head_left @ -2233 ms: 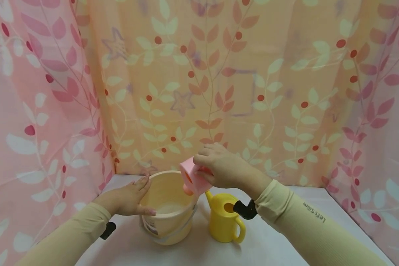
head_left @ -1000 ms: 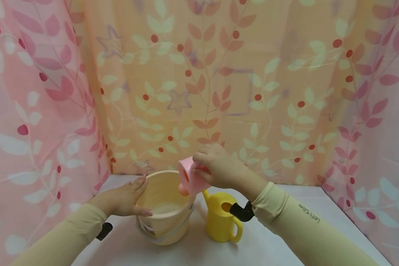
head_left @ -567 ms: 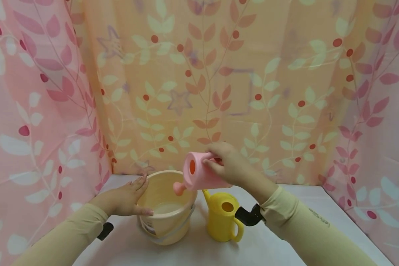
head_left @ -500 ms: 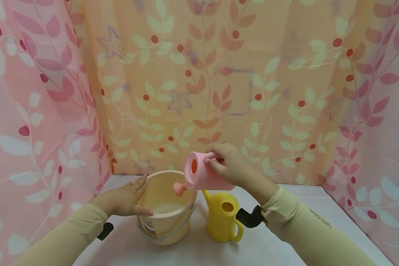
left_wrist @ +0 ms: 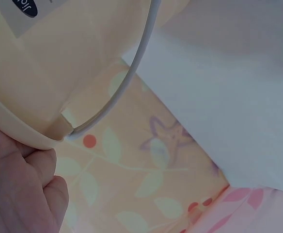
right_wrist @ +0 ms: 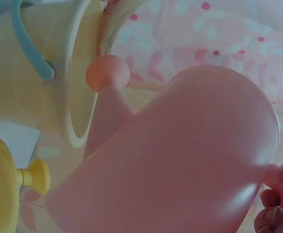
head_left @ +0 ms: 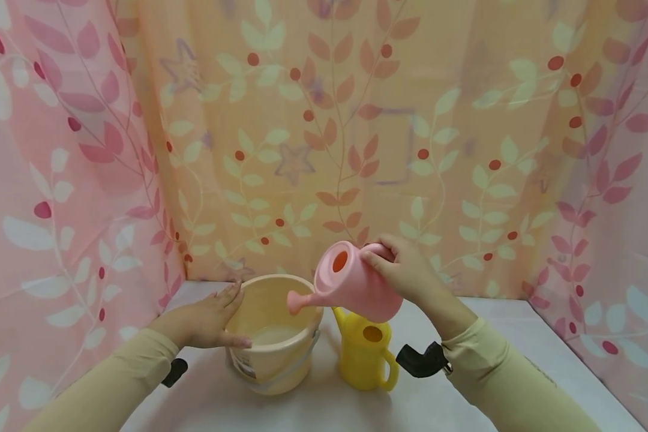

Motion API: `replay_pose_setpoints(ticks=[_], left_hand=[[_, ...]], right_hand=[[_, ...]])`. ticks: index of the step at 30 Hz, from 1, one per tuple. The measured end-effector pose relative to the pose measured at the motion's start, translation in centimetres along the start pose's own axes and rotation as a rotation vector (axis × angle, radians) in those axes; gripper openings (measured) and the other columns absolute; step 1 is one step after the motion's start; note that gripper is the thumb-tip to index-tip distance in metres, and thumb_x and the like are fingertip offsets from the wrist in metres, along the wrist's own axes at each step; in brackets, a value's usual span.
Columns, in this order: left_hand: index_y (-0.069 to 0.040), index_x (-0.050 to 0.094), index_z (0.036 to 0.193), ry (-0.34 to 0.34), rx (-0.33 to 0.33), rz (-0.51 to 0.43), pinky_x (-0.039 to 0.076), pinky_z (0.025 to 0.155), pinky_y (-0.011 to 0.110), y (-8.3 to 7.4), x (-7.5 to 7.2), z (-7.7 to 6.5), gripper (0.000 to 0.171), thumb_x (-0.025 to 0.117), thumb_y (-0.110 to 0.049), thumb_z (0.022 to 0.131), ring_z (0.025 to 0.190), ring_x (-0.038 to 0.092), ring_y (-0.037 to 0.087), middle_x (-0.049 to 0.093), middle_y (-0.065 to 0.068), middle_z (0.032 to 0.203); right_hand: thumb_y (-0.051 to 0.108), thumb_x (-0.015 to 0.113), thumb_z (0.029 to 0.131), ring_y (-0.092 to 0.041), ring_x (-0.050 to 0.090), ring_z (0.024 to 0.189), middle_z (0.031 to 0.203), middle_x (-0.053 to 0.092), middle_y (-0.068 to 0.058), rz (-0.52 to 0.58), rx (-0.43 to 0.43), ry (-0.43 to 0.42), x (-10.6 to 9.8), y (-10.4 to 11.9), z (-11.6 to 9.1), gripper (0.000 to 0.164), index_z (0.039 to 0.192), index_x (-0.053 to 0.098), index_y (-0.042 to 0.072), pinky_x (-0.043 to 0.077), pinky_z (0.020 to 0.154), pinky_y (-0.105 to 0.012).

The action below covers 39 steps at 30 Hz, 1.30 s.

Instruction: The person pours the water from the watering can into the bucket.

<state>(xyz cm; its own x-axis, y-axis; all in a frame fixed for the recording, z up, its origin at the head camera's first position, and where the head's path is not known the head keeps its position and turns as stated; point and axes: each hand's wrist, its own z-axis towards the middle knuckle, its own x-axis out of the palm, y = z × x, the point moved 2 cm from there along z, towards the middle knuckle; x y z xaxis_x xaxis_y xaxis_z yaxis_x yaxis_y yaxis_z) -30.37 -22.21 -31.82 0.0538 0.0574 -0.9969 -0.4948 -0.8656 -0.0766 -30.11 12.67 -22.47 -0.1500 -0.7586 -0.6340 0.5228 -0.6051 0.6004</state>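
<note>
My right hand [head_left: 405, 267] grips the handle of a pink watering can [head_left: 364, 294], held in the air and tipped with its spout towards the left. The can's round spout head [right_wrist: 107, 73] hangs over the right part of a cream bucket's mouth in the head view. My left hand [head_left: 207, 318] rests on the left rim of that bucket [head_left: 281, 366], its fingers straight and spread. The bucket stands upright, with a little pale liquid seemingly at its bottom. Below the pink can stands a yellow watering can [head_left: 364, 360], upright, its spout partly covered from above.
A grey bail handle [left_wrist: 115, 99] hangs down the bucket's near side. Everything stands on a white table [head_left: 410, 402]. Leaf-patterned curtains [head_left: 281, 120] close off the back and both sides. Black wrist cameras [head_left: 423, 360] sit below the wrists.
The right hand has drawn the pink can to the right and tilted it back from steeply tipped, so its top opening now shows. Left hand, bucket and yellow can stay in place.
</note>
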Motion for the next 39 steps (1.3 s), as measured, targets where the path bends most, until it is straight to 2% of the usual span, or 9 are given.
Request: replay_pose_setpoints(ticks=[5, 10, 13, 16, 21, 26, 33, 39], left_hand=[[0.013, 0.023, 0.138, 0.001, 0.004, -0.007, 0.017, 0.105, 0.057, -0.3, -0.3, -0.1, 0.113, 0.049, -0.075, 0.071, 0.134, 0.015, 0.043, 0.014, 0.031, 0.146], [0.012, 0.023, 0.139, 0.016, -0.005, -0.017, 0.018, 0.105, 0.057, -0.6, -0.6, -0.2, 0.112, 0.050, -0.074, 0.072, 0.135, 0.015, 0.042, 0.013, 0.030, 0.146], [0.011, 0.022, 0.140, 0.023, -0.015, -0.008, 0.017, 0.106, 0.056, -0.5, -0.5, -0.2, 0.112, 0.049, -0.075, 0.072, 0.135, 0.014, 0.041, 0.012, 0.029, 0.147], [0.010, 0.022, 0.140, 0.023, -0.023, 0.012, 0.016, 0.107, 0.055, -0.3, -0.3, -0.1, 0.113, 0.048, -0.076, 0.072, 0.136, 0.013, 0.039, 0.012, 0.028, 0.148], [0.009, 0.021, 0.140, 0.022, -0.025, 0.012, 0.017, 0.107, 0.054, -0.1, -0.2, 0.1, 0.113, 0.047, -0.077, 0.071, 0.136, 0.013, 0.039, 0.012, 0.027, 0.148], [0.009, 0.021, 0.141, 0.024, -0.026, 0.018, 0.017, 0.107, 0.054, -0.3, -0.2, 0.2, 0.113, 0.046, -0.077, 0.072, 0.136, 0.013, 0.039, 0.012, 0.028, 0.148], [0.011, 0.022, 0.140, 0.038, -0.019, -0.005, 0.016, 0.106, 0.055, -0.7, -0.6, 0.0, 0.111, 0.048, -0.074, 0.073, 0.136, 0.012, 0.040, 0.011, 0.029, 0.147], [0.011, 0.023, 0.139, 0.015, -0.014, -0.011, 0.017, 0.106, 0.056, -0.5, -0.4, -0.2, 0.111, 0.049, -0.074, 0.073, 0.135, 0.013, 0.041, 0.012, 0.029, 0.147]], right_hand=[[0.040, 0.063, 0.084, -0.021, 0.057, 0.081, 0.086, 0.063, -0.003, 0.149, 0.045, -0.024, -0.4, -1.5, -0.5, 0.027, 0.093, 0.063, 0.014, 0.051, 0.070, -0.032], [0.034, 0.063, 0.086, -0.024, 0.054, 0.084, 0.089, 0.061, -0.009, 0.284, 0.079, -0.073, -0.6, -2.8, -1.1, 0.029, 0.094, 0.061, 0.006, 0.052, 0.070, -0.030], [0.031, 0.062, 0.087, -0.024, 0.052, 0.084, 0.086, 0.059, -0.007, 0.344, 0.097, -0.104, -0.8, -3.4, -1.5, 0.030, 0.094, 0.060, 0.002, 0.052, 0.067, -0.030], [0.031, 0.061, 0.088, -0.021, 0.052, 0.082, 0.083, 0.059, 0.000, 0.390, 0.113, -0.128, -1.2, -3.9, -2.0, 0.031, 0.095, 0.058, 0.001, 0.052, 0.063, -0.031], [0.024, 0.060, 0.089, -0.014, 0.051, 0.068, 0.077, 0.060, 0.007, 0.459, 0.096, -0.180, -2.2, -4.8, -3.1, 0.021, 0.095, 0.060, 0.004, 0.051, 0.058, -0.029], [0.017, 0.058, 0.090, -0.011, 0.047, 0.070, 0.076, 0.057, 0.005, 0.541, 0.077, -0.219, -3.3, -5.9, -4.6, 0.010, 0.093, 0.063, 0.009, 0.051, 0.057, -0.026], [0.010, 0.053, 0.092, -0.012, 0.043, 0.065, 0.072, 0.045, -0.003, 0.677, 0.026, -0.292, -4.9, -8.2, -6.9, 0.014, 0.096, 0.062, 0.001, 0.054, 0.053, -0.028], [0.006, 0.052, 0.092, -0.011, 0.046, 0.065, 0.074, 0.048, -0.003, 0.821, 0.046, -0.371, -5.6, -10.9, -9.0, 0.011, 0.087, 0.062, 0.004, 0.054, 0.052, -0.028]])
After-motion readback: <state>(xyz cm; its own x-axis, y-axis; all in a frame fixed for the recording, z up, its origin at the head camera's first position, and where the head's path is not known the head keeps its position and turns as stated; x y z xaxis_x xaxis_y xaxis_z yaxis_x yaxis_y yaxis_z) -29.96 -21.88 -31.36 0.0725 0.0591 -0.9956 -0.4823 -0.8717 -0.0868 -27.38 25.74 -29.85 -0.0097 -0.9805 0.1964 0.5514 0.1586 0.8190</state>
